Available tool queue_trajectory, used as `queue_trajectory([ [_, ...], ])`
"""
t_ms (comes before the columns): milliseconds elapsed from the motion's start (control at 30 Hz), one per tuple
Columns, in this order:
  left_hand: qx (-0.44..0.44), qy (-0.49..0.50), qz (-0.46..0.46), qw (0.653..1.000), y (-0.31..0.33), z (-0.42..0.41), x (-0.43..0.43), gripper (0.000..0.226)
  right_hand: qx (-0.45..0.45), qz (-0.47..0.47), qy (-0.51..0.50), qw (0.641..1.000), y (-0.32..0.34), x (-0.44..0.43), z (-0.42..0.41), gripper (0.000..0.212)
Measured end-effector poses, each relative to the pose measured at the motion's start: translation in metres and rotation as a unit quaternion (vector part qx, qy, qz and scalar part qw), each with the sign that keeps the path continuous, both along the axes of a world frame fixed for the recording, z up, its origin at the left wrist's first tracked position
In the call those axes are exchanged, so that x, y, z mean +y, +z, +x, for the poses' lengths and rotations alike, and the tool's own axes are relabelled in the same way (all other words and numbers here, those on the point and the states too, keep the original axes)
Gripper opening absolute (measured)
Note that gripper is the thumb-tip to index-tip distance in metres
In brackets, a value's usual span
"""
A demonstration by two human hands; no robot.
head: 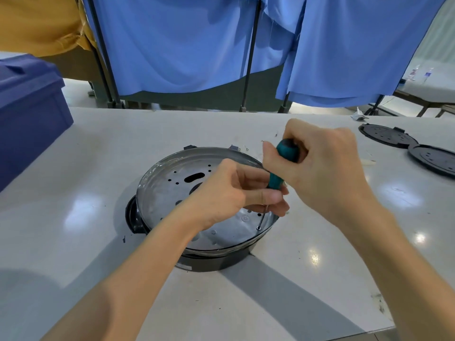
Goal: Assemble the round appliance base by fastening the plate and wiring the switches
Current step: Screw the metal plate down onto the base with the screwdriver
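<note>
Head view: two hands hold a screwdriver [286, 150] upright on a plate [170, 193].
Right hand [325, 168] grips the handle; left hand [236, 193] pinches the shaft; the tip is perhaps on a screw [258, 228], near right.

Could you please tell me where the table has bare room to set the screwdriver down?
Bare table lies left, between the blue bin and the appliance base, and right of the base, nearer than the two black discs. The middle is crowded: left hand and right hand hold the screwdriver over the metal plate. Wire bits lie behind the base.
</note>
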State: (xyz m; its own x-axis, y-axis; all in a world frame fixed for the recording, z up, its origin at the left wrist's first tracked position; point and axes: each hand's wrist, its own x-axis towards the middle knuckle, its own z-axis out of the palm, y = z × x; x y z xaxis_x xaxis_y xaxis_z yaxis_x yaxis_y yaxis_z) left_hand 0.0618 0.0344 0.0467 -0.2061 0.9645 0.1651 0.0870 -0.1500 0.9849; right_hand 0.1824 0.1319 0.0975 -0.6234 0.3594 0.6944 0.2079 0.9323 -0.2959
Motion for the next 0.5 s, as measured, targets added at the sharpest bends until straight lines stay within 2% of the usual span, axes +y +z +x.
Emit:
queue_trajectory([
  [67,0.009,-0.022,-0.011,1.000,0.000,-0.002,0.001,0.016,-0.016,0.022,-0.030,0.999,-0.001,-0.004,-0.001,0.048],
  [133,0.021,-0.043,-0.021,0.999,0.002,-0.006,0.000,0.015,-0.044,-0.003,0.001,0.999,0.005,-0.002,0.002,0.049],
  [200,0.023,-0.054,-0.025,0.998,0.003,-0.008,-0.001,0.017,-0.056,-0.073,0.080,0.993,0.011,0.002,0.006,0.031],
  [267,0.007,-0.056,-0.020,0.998,0.005,-0.007,-0.002,0.016,-0.043,-0.089,0.109,0.989,0.011,0.005,0.006,0.022],
  [367,-0.003,-0.014,0.018,1.000,0.005,-0.005,-0.002,0.021,-0.029,-0.066,0.048,0.996,0.004,0.003,0.001,0.040],
  [433,-0.002,0.011,0.036,0.999,0.004,-0.004,0.002,0.020,-0.056,-0.016,-0.012,0.998,0.003,-0.002,-0.003,0.051],
  [500,-0.002,0.013,0.037,0.999,0.004,-0.005,0.003,0.021,-0.086,0.001,-0.026,0.996,0.007,-0.002,-0.004,0.056],
])
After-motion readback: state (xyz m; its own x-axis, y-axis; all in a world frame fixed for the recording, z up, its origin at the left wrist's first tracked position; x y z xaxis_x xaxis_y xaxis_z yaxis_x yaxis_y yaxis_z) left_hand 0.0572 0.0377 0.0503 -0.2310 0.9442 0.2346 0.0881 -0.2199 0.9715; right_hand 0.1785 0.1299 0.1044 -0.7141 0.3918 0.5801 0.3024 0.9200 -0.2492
